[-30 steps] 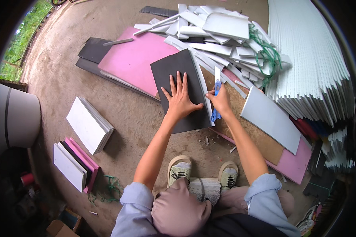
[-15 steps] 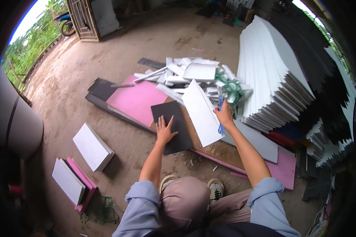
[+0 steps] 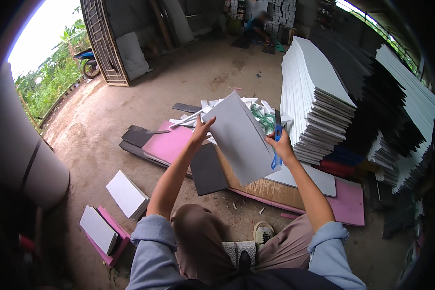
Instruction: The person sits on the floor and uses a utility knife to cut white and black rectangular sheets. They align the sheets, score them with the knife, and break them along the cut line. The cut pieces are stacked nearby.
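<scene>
A pair of white foam sheets [image 3: 239, 140] is raised and tilted above the work board. My left hand [image 3: 201, 129] grips their left edge, thumb on the near face and fingers behind. My right hand [image 3: 282, 145] is closed around a blue utility knife [image 3: 278, 131], its dark blade end pointing up. That hand's thumb is by the sheets' right edge; whether it also presses on them is unclear. Below my left forearm, a black foam rectangle [image 3: 209, 170] lies on the brown wooden board [image 3: 256, 187].
Pink foam [image 3: 166, 147] lies left of the board, before a heap of white offcuts [image 3: 212, 107]. Tall stacked white sheets [image 3: 319, 96] stand right. Smaller cut stacks [image 3: 127, 193] sit on the floor at left, near a large white roll [image 3: 29, 150]. Another person [image 3: 257, 30] crouches far back.
My left hand has left the black rectangle and taken hold of the white sheets' left edge. The sheets have been lifted and tilted. My view has shifted upward.
</scene>
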Demonstrator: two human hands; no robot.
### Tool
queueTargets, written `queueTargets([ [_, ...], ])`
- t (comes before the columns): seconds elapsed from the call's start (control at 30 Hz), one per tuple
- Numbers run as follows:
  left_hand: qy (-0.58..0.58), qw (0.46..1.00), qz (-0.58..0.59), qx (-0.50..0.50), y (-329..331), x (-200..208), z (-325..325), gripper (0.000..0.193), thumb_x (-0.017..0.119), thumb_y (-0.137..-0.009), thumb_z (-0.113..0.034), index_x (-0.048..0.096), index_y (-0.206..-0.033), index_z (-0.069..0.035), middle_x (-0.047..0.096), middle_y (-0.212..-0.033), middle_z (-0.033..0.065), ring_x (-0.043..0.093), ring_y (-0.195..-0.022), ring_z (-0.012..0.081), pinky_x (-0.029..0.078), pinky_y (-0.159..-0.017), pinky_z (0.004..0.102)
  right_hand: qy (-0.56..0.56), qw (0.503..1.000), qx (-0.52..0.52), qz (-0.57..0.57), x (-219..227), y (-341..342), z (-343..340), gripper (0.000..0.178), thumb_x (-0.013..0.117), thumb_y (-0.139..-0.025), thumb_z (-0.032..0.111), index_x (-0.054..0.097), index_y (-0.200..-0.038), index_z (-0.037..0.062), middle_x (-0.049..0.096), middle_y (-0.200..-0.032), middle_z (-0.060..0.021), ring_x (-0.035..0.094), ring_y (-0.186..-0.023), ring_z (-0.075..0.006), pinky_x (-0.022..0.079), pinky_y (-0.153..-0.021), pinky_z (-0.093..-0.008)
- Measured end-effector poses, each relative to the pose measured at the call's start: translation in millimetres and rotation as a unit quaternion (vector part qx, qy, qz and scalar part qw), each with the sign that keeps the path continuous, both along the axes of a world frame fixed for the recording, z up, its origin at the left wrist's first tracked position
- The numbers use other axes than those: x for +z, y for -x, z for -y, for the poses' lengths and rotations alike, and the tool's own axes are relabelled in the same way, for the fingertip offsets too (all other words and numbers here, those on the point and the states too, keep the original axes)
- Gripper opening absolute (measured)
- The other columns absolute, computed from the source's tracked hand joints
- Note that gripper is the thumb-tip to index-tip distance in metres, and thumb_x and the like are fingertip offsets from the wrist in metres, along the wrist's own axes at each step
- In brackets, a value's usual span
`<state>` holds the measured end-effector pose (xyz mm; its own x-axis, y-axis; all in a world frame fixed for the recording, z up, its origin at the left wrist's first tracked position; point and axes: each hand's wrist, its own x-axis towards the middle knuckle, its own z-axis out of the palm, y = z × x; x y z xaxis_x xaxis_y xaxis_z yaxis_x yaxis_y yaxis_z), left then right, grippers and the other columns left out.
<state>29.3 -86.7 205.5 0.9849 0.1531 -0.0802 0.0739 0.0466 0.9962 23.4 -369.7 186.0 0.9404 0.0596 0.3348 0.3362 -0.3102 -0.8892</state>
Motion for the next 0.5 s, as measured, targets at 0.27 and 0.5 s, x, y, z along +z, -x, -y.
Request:
queueTargets([
  [0.27, -0.056, 0.965, 0.223, 0.127, 7.0, -33.2, 45.6, 0.060, 0.055, -0.082, -0.013, 0.020, -0.126, 0.006, 0.041, -0.117, 0.0236, 0.042, -0.109, 0.0293, 0.034, -0.091, 0.0311, -0.028, 0.988, -0.059, -0.142, -18.0, -15.9, 15.4, 0.039, 0.052, -0.079, 0.009, 0.025, -0.106, 0.0034, 0.054, -0.084, -0.0121, 0.059, -0.065, -0.0223, 0.049, -0.051, -0.0320],
  [0.5, -0.114, 0.957, 0.218, 0.154, 51.2, -108.4, 99.8, 0.047, 0.051, -0.084, -0.011, 0.026, -0.119, 0.008, 0.046, -0.107, 0.0252, 0.047, -0.100, 0.0312, 0.036, -0.087, 0.0327, -0.145, 0.904, 0.171, -0.364, 8.9, 28.2, 30.2, 0.048, 0.044, -0.085, 0.011, 0.015, -0.123, 0.0130, 0.054, -0.088, -0.0180, 0.060, -0.060, -0.0226, 0.052, -0.050, -0.0338],
])
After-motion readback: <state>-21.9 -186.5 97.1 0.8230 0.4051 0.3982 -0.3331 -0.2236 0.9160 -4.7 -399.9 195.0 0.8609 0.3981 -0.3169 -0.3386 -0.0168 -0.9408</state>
